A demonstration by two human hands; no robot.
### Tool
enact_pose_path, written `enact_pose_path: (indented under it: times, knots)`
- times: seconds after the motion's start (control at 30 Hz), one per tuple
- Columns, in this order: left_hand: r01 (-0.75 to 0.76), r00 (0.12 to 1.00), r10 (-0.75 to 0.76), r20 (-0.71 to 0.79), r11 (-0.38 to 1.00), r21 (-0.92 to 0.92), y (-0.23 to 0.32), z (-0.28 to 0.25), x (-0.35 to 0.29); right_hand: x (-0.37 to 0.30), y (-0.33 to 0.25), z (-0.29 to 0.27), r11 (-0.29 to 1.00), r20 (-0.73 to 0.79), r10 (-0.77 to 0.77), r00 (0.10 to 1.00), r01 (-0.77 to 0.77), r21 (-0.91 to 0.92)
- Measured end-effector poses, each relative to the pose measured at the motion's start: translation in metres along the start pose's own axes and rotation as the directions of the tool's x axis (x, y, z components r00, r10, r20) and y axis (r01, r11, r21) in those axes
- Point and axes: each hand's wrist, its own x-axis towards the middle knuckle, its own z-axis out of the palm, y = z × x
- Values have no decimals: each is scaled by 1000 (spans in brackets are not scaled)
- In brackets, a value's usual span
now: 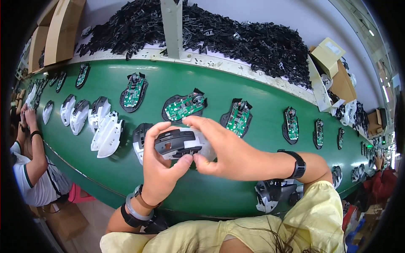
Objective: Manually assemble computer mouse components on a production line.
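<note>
Both my hands hold a white and black mouse shell (176,138) above the green bench. My left hand (159,173) grips its left end, fingers curled over the top and thumb on the near side. From the right, my right hand (230,147) clasps the other end, with thumb and forefinger bent round it. Both thumbs meet at a small black part on the shell's near side; its details are too small to make out. Another mouse shell (138,141) shows just behind my left hand. Beyond my hands lie mouse bases with green circuit boards (184,108).
White mouse shells (107,135) lie on the left of the bench (202,185). More shells (270,196) sit by my right elbow. A heap of small black parts (236,38) fills the back shelf, behind a metal post (171,29). A co-worker's hands (28,118) work at far left.
</note>
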Motion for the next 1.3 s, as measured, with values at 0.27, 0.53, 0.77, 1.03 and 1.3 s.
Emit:
enact_pose_path:
  times: [0.27, 0.53, 0.77, 1.03, 1.3]
  knots:
    - [384, 612, -294, 734, 922, 49, -4, -13, 7, -68, -33, -32, 941, 224, 333, 916, -307, -143]
    - [-302, 606, -275, 746, 789, 536, 15, 24, -7, -19, 168, -163, 315, -273, -36, 961, -249, -916]
    - [-143, 977, 176, 125, 96, 985, 2, -37, -16, 1, 183, -161, 169, -222, 36, 974, -225, -960]
    - [28, 988, 4, -154, 979, 204, 18, -67, -17, -26, 67, -118, 901, -516, 150, 843, -331, -279]
    - [347, 932, -202, 300, 734, -584, 40, -11, 6, 18, -27, -10, 912, -262, -400, 878, 353, -209]
